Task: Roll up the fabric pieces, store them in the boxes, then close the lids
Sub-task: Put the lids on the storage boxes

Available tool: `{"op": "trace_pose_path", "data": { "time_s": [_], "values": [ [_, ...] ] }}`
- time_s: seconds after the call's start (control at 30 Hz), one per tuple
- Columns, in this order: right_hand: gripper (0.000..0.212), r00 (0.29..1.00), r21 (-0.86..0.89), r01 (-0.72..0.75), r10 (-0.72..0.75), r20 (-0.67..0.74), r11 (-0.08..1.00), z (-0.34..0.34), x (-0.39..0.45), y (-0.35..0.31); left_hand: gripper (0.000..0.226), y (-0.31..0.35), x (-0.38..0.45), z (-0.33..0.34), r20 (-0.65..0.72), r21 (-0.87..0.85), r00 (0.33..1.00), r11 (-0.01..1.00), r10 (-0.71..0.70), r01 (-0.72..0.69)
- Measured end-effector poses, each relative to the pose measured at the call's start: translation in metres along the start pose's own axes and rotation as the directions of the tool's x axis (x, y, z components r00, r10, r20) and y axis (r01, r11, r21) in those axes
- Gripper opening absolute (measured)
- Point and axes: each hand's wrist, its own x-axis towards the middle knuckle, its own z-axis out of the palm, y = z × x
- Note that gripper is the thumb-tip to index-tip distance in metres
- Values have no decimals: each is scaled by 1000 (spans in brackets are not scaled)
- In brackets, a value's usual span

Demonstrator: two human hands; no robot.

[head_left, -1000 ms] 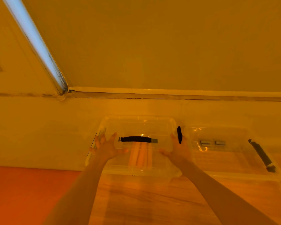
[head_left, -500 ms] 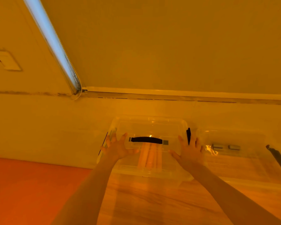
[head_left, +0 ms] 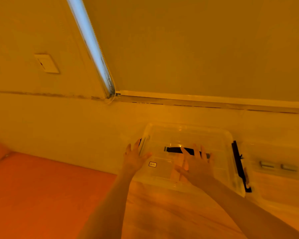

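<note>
A clear plastic box point(head_left: 217, 142) with its lid on stands against the wall on the wooden floor. A black handle point(head_left: 173, 149) runs across the lid, and a black latch point(head_left: 238, 163) is on its right side. Rolled orange fabric point(head_left: 181, 163) shows dimly through the lid. My left hand point(head_left: 134, 158) rests with spread fingers on the lid's left edge. My right hand point(head_left: 196, 167) lies flat on the lid near the middle, covering part of the handle. A second clear box point(head_left: 276, 180) stands right of the first.
An orange mat point(head_left: 41, 190) covers the floor at the left. The wall point(head_left: 179, 49) rises right behind the boxes, with a lit strip point(head_left: 91, 44) in the corner and a wall plate point(head_left: 47, 63) at the left.
The view has swung left, so the boxes sit further right. My right hand has moved from the lid's right edge to its middle. My left hand has slid to the left edge.
</note>
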Motion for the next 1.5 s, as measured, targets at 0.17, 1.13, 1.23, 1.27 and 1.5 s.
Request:
{"op": "trace_pose_path", "data": {
  "time_s": [0.17, 1.13, 1.23, 1.27, 1.5],
  "values": [
    [114, 1000, -22, -3, 3, -7, 1000, 0, 2, -1, 95, 1, 15, -1, 72, -188, 997, 982, -1, 14],
    [125, 1000, 8, -7, 7, 20, 1000, 2, 3, 0, 81, 22, 11, 10, -72, 421, 987, 902, 144, -101],
    [125, 1000, -1, -6, 6, 12, 1000, 4, 5, 0, 79, 23, 8, 10, -70, 455, 985, 884, 157, -108],
    [125, 1000, 2, -6, 6, 9, 1000, 4, 5, 0, 78, 23, 8, 10, -70, 460, 985, 881, 157, -108],
    [120, 1000, 14, 14, -14, -14, 1000, 3, 3, 1, 75, 22, 10, 9, -76, 296, 992, 953, 97, -71]
  ]
}}
